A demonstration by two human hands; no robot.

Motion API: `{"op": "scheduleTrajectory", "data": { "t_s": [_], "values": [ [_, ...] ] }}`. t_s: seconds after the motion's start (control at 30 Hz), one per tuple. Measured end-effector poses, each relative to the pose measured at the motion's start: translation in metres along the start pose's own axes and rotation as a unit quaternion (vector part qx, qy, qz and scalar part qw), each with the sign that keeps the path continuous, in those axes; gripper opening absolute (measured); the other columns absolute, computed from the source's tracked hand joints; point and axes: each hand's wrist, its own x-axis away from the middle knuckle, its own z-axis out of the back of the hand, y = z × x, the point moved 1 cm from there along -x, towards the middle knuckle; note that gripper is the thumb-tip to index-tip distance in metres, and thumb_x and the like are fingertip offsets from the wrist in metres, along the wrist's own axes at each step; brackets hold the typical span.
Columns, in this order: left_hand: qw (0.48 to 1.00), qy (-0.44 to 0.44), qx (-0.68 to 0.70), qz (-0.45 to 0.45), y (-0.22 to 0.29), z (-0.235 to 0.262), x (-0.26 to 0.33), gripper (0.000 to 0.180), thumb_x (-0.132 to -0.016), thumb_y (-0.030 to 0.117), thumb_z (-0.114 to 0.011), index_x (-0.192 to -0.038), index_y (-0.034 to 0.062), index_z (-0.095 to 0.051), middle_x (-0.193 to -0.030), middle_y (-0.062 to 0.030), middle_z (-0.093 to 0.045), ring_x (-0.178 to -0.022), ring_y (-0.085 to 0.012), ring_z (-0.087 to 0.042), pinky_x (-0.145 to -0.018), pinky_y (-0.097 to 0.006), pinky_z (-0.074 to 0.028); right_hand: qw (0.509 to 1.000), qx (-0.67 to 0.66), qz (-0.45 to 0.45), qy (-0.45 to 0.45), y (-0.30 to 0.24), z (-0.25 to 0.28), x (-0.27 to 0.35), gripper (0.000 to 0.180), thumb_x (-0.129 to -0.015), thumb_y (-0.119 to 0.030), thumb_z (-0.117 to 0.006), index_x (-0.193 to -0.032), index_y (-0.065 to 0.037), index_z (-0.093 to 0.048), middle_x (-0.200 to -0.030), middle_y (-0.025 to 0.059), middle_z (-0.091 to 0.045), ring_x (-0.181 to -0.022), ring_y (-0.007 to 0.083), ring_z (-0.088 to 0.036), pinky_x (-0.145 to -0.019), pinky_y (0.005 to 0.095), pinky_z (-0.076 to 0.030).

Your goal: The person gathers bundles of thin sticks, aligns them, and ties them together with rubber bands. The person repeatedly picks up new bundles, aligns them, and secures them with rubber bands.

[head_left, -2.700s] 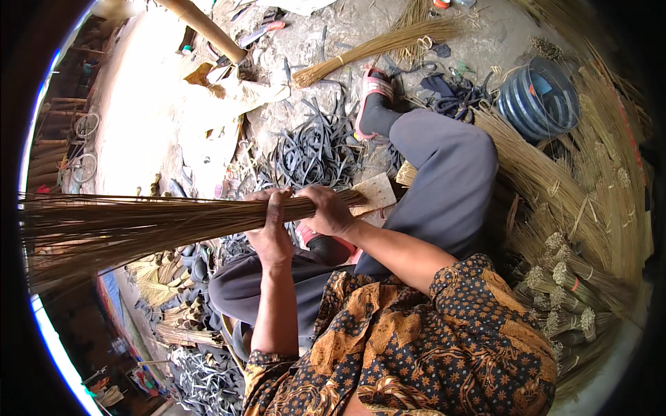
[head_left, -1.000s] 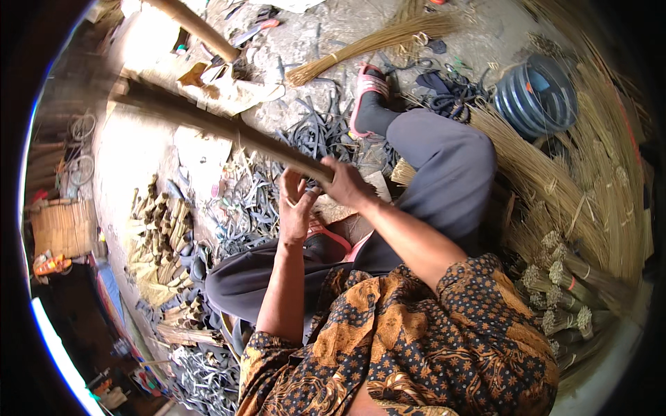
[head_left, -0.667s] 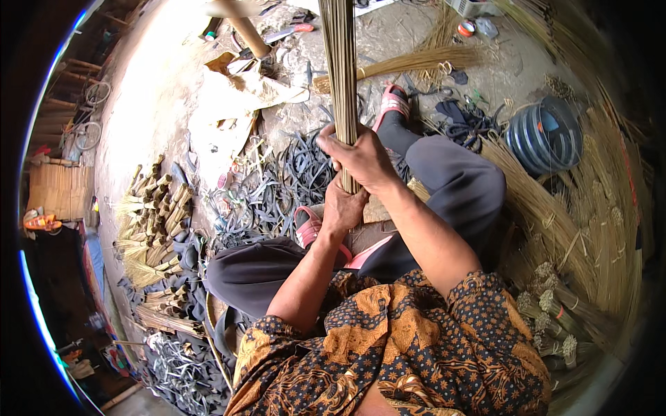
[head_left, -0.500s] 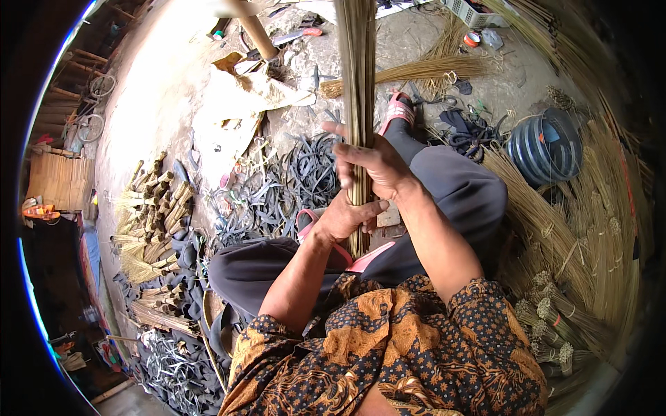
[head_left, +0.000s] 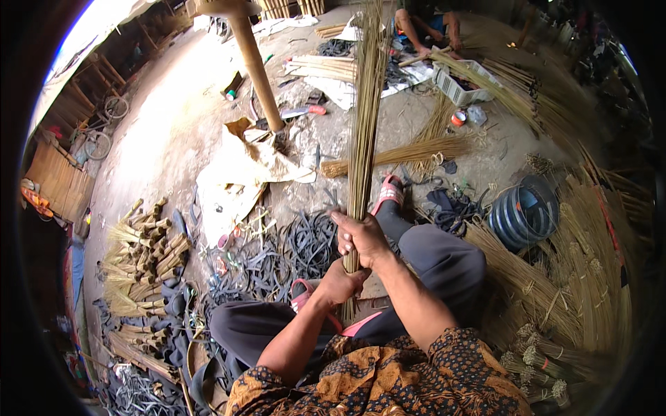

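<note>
Upright in front of me stands a bundle of thin broom sticks (head_left: 365, 118), its tips spreading near the top of the view. My right hand (head_left: 362, 239) wraps round its lower part, fingers closed. Just below, my left hand (head_left: 340, 284) grips the same bundle with the thumb across it. The butt ends poke out under the left hand, between my bent legs. Another tied bundle of sticks (head_left: 399, 155) lies across the floor beyond my hands. Dark rubber strips (head_left: 305, 246) are heaped to the left of my hands.
Short bound handles (head_left: 149, 243) pile at left. A wooden post (head_left: 253, 73) rises beyond a knife (head_left: 305, 111) and pale sacking (head_left: 236, 173). At right are a ribbed plastic container (head_left: 524, 213) and long stick bundles (head_left: 590, 277). Another person (head_left: 427, 28) sits behind a crate (head_left: 444, 87).
The view has tilted up, bringing the other person and far floor into sight. My right hand's fingers, spread apart before, have closed round the bundle. The left hand keeps its grip.
</note>
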Motion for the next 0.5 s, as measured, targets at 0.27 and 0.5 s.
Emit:
{"op": "scheduleTrajectory", "data": {
  "t_s": [0.27,0.5],
  "values": [
    [0.974,0.182,-0.111,-0.073,-0.008,-0.012,-0.002,0.016,-0.094,0.012,-0.070,-0.104,0.0037,-0.061,-0.075,0.0006,-0.062,-0.059,-0.0101,-0.055,-0.054,-0.028,-0.046,0.991,0.038,0.104,0.080,0.023,0.001,-0.007,0.029,-0.095,-0.028,-0.079,-0.111,-0.006,-0.068,-0.064,-0.0027,-0.055,-0.048,0.0091,-0.051,-0.045,0.0271,-0.045],
    [0.992,0.069,-0.096,-0.033,0.001,0.007,-0.004,0.015,-0.094,0.014,-0.070,-0.100,0.0018,-0.064,-0.078,-0.0005,-0.063,-0.068,-0.0101,-0.060,-0.062,-0.029,-0.050,0.996,-0.021,0.040,0.078,0.009,-0.004,-0.007,0.023,-0.095,-0.023,-0.078,-0.108,-0.007,-0.068,-0.061,-0.0030,-0.053,-0.046,0.0097,-0.051,-0.046,0.0303,-0.047]
  ]
}}
